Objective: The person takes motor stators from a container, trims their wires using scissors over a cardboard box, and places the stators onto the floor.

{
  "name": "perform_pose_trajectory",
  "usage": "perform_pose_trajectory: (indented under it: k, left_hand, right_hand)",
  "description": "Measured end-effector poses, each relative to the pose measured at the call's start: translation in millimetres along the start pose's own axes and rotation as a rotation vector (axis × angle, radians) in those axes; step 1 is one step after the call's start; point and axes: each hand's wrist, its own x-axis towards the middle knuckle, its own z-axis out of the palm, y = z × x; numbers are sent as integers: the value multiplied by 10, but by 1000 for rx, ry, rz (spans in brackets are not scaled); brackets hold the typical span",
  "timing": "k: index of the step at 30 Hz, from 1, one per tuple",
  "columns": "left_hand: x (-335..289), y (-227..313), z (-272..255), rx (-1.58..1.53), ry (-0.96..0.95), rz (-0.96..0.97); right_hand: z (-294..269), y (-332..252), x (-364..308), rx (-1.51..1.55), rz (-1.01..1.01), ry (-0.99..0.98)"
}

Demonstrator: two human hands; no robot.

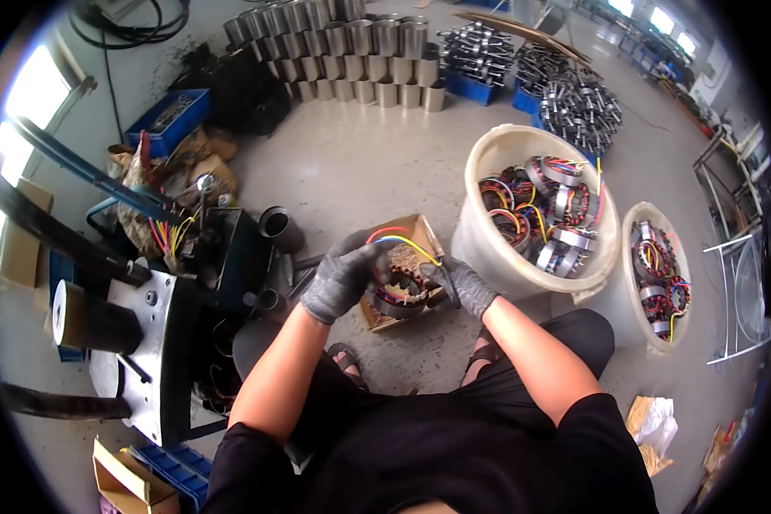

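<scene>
Both my hands wear dark grey gloves. My left hand (343,278) is closed around the red, yellow and blue lead wires (413,242) of a stator. These wires arch across to my right hand (464,287), whose fingers pinch their far ends. A dark slim piece shows along the right fingers; I cannot make out what it is. Below and between my hands is the ring-shaped stator (400,295), its windings showing, over an open cardboard box (421,230) on the floor between my feet. My left hand partly covers the stator, and whether it touches it is hidden.
Two pale tubs, a large one (471,214) and a smaller one (630,295), hold several wired stators at right. A metal machine (150,351) stands close at left, near a dark cylinder (280,229). Stacked metal sleeves (377,68) and blue bins of shafts (475,88) stand farther off.
</scene>
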Motion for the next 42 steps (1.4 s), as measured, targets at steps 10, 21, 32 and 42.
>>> perform_pose_trajectory:
  k: [10, 21, 32, 42]
  left_hand:
    - [217, -814, -566, 71, 328, -113]
    - [168, -498, -215, -170, 398, -143]
    - [207, -660, -236, -2, 333, -156]
    - [174, -595, -203, -72, 345, -236]
  right_hand:
    - [48, 162, 48, 671, 485, -238]
    - [227, -387, -436, 509, 339, -218]
    - [231, -558, -483, 580, 346, -292]
    - [223, -638, -486, 374, 218, -194]
